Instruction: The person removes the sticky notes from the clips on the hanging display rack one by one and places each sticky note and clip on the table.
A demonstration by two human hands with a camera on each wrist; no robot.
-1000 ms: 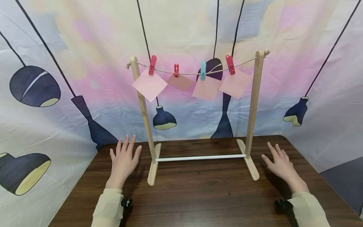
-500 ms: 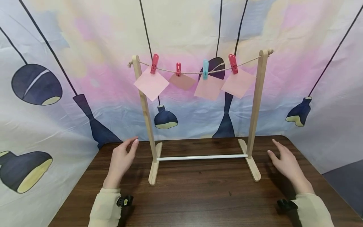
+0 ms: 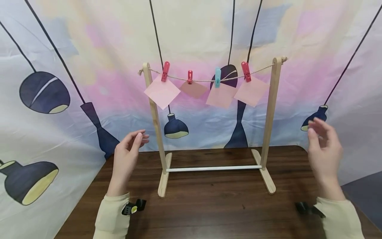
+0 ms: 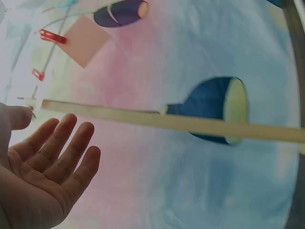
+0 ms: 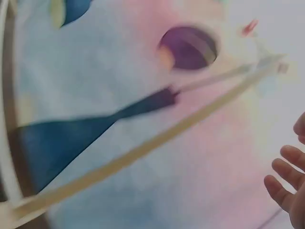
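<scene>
A wooden stand on the table carries a string tied between its two posts. Pink paper squares hang from it, held by red clothespins and one blue clothespin. My left hand is raised beside the left post, fingers loosely bent, holding nothing; the left wrist view shows its bare palm. To the right of the right post my right hand is lifted, its fingers relaxed and curved with nothing in them. Only its fingers show at the right wrist view's edge.
A dark brown wooden table bears the stand. A white rod joins the stand's two feet low down. Behind stands a pastel cloth backdrop printed with dark lamps.
Both hands have risen from low over the table, their spread fingers now loosely bent. The right hand has also moved outward to the right. The stand and papers stay as they were.
</scene>
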